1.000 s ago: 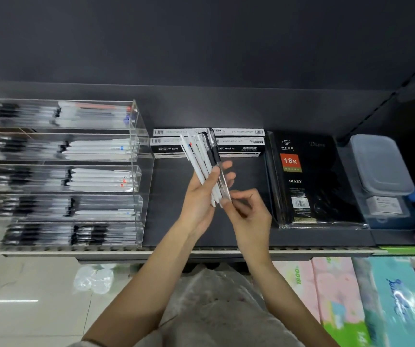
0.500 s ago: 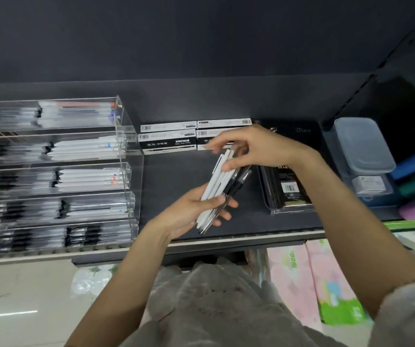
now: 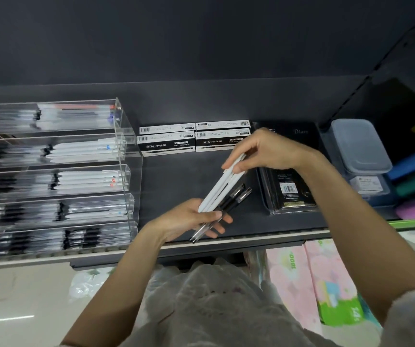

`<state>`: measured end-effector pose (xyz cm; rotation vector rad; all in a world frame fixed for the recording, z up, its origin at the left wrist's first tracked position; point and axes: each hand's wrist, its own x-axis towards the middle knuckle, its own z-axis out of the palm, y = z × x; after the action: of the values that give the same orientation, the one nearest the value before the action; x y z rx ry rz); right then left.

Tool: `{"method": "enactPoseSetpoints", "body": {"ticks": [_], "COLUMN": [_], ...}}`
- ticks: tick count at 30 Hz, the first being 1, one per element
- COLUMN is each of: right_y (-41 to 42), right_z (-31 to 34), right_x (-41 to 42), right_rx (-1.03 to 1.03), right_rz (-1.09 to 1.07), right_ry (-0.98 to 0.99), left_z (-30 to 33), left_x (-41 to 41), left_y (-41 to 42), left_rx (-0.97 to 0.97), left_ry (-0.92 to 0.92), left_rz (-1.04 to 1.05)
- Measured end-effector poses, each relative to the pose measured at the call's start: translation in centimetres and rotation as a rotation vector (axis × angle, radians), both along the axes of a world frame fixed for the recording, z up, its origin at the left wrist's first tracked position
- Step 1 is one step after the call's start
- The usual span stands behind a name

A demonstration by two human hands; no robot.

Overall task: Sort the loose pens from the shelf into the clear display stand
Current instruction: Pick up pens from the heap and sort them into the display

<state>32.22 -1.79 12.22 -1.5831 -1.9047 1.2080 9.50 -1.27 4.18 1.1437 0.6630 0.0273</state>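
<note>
White pens being split from the bundle

The right hand point(image 3: 271, 152), which a moment ago worked at the bundle's near end, now reaches over its far end and pinches the white pens point(image 3: 222, 185), drawing them off the black pens point(image 3: 229, 205); the left hand point(image 3: 191, 220) holds the near ends, fingers curled under, over the shelf point(image 3: 176, 176). The stand point(image 3: 59, 176) waits to the left, so sorting by colour looks underway

Display stand point(image 3: 51, 171) blurred, left edge cropped
</note>
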Motion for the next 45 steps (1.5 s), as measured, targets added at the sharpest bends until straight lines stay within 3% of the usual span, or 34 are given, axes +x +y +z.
{"method": "enactPoseSetpoints", "body": {"ticks": [2, 5, 8, 10, 13, 26, 34, 40, 45], "right_y": [-0.8, -2.8, -4.3, -5.1, -6.0, -6.5, -5.1, -4.1, -3.8], "right_z": [0.3, -0.5, -3.0, -4.7, -6.2, -8.4, -9.2, -8.7, -9.0], "right_x": [1.8, 2.9, -1.1, -4.2, -6.6, -10.2, -16.4, -22.4, -30.3], "right_rx": [0.101, 0.336, 0.431, 0.409, 0.37, 0.363, 0.357, 0.463, 0.453], "right_rz": [-0.167, -0.602, -0.978, -1.093, -1.176, -0.981, -0.896, -0.841, -0.872], "right_ry": [0.046, 0.23, 0.598, 0.725, 0.745, 0.502, 0.339, 0.23, 0.191], "left_z": [-0.8, -1.2, 0.1, 1.1, 1.7, 1.3, 1.0, 1.1, 0.3], "left_x": [-0.2, 0.6, 2.9, 4.5, 6.0, 3.2, -1.7, -7.3, -14.8], "left_y": [0.1, 0.1, 0.0, -0.2, -0.4, -1.2, -2.7, -1.8, -0.6], "left_rx": [-0.001, -0.069, -0.131, -0.129, -0.077, -0.14, -0.232, 0.129, 0.121], "left_ry": [0.026, -0.091, -0.282, -0.344, -0.369, -0.286, -0.374, -0.254, -0.151], "left_rz": [0.063, 0.39, 0.642, 0.702, 0.774, 0.97, 1.161, 1.2, 1.175]}}
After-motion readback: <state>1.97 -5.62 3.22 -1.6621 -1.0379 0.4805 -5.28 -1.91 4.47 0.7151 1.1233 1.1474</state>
